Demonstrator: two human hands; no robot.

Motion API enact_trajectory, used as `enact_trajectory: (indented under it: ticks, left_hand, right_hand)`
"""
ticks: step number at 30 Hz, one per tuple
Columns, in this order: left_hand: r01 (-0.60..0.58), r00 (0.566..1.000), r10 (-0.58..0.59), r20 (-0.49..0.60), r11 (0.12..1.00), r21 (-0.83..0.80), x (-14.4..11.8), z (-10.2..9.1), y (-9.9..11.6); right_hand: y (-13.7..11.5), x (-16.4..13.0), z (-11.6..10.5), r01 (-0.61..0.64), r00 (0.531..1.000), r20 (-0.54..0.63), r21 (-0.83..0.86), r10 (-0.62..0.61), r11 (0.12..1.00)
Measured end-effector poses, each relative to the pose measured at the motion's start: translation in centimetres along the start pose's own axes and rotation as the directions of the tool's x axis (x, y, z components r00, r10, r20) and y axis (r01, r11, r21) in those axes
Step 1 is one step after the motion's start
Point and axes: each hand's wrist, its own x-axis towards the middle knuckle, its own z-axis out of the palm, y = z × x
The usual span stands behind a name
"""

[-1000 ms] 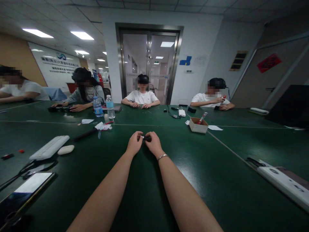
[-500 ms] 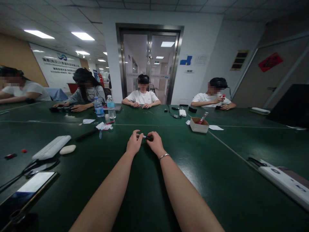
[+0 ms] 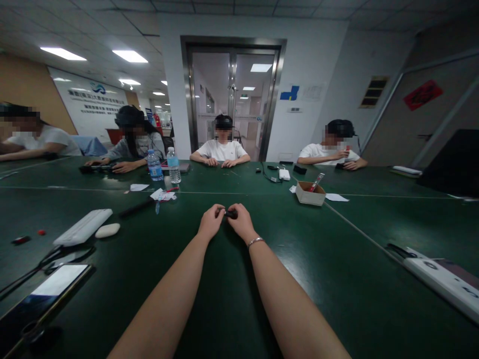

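Observation:
Both my arms stretch forward over the dark green table (image 3: 337,259). My left hand (image 3: 210,223) and my right hand (image 3: 240,222) meet at the fingertips and pinch a small dark object (image 3: 230,214) between them, just above the tabletop. The object is short and black with a pale end toward my left fingers; what it is I cannot make out. A thin bracelet circles my right wrist.
At my left lie a phone (image 3: 45,294), a white case (image 3: 83,227), a white oval piece (image 3: 107,230) and a black pen (image 3: 135,208). Two water bottles (image 3: 172,165) stand further back. A small cardboard box (image 3: 309,194) sits right of centre, a white power strip (image 3: 441,281) at far right. Several people sit along the far edge.
My left fingers have closed back onto the small object after lifting off it slightly. The view has shifted a little; both hands stay in the same spot.

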Motion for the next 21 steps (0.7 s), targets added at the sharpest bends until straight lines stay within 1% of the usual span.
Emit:
enact_trajectory:
  ticks: [3,6,8,15,19,21]
  left_hand:
    - [-0.007,1.0,0.007,0.019,1.0,-0.028,-0.11,-0.04,0.16]
    - [-0.069,0.996,0.072,0.051,0.996,-0.061,-0.19,0.02,0.37]
    - [-0.084,0.994,0.088,0.067,0.995,-0.057,-0.2,0.06,0.45]
    - [0.006,0.996,-0.01,0.083,0.998,0.058,-0.22,-0.23,0.58]
    - [0.038,0.999,-0.043,0.021,0.98,0.195,-0.19,-0.54,0.86]
    - [0.045,0.999,-0.046,-0.001,0.973,0.228,-0.17,-0.62,0.91]
  right_hand:
    - [0.13,0.0,0.03,-0.007,1.0,-0.008,0.009,0.007,1.0]
    - [0.39,0.05,0.04,-0.03,0.999,-0.024,0.021,0.03,0.999]
    - [0.47,0.08,0.02,-0.043,0.999,-0.025,0.023,0.043,0.999]
    - [0.12,0.06,-0.16,-0.047,0.999,0.004,0.021,0.047,0.999]
    - [0.09,0.02,-0.08,-0.032,0.999,0.016,0.016,0.032,0.999]
    - [0.1,0.01,-0.02,-0.014,1.0,0.016,0.009,0.014,1.0]
